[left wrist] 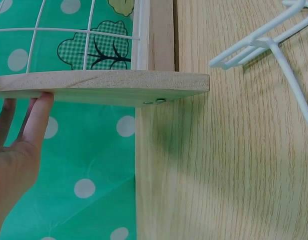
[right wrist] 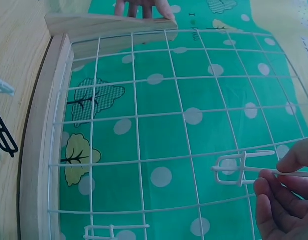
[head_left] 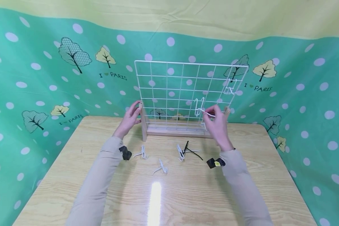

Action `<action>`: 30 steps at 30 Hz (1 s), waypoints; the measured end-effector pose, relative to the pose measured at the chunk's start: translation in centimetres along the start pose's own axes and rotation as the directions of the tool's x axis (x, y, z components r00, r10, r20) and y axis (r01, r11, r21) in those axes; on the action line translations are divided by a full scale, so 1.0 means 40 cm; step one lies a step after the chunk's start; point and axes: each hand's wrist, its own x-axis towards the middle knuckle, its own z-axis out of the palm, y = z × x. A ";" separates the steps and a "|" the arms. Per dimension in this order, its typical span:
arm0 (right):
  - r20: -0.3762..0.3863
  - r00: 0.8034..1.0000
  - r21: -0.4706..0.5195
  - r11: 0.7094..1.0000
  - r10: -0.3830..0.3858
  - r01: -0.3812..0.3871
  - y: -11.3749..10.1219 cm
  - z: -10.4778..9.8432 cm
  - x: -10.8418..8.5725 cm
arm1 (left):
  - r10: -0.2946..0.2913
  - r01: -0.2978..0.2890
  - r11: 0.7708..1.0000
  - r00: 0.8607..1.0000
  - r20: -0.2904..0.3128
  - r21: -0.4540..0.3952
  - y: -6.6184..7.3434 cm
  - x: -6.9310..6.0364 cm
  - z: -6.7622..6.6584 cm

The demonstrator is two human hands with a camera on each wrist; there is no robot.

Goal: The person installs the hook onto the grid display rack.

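A white wire grid panel (head_left: 173,82) stands upright in a wooden stand (head_left: 180,132). My right hand (head_left: 217,124) pinches the arm of a white wire hook (head_left: 198,108) between thumb and fingers. The right wrist view shows the looped back of this hook (right wrist: 229,170) against the grid wires; whether it is latched on I cannot tell. My left hand (head_left: 130,120) rests its extended fingers on the outer face of the stand's left wooden side board (left wrist: 108,80). Two other white hooks sit on the panel: one high right (head_left: 228,90), one low (right wrist: 113,232).
On the tabletop in front of the stand lie a white hook (head_left: 143,153) at left, another white hook (head_left: 164,169) nearer, and a white hook (head_left: 180,153) beside a black hook (head_left: 192,151). A green dotted curtain (head_left: 101,97) hangs behind the table.
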 end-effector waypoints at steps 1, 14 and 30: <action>-0.003 1.000 -0.011 1.000 -0.010 0.010 -0.001 -0.001 0.004 | 0.000 0.000 1.000 1.000 -0.001 0.002 -0.001 0.000 0.000; -0.024 0.987 -0.178 0.972 -0.158 0.151 0.005 0.010 0.029 | 0.002 -0.002 1.000 1.000 -0.009 -0.009 -0.005 0.005 0.001; 0.046 0.991 -0.367 0.921 -0.123 0.132 -0.001 0.050 0.010 | 0.006 -0.006 1.000 1.000 -0.020 0.008 -0.005 0.005 0.002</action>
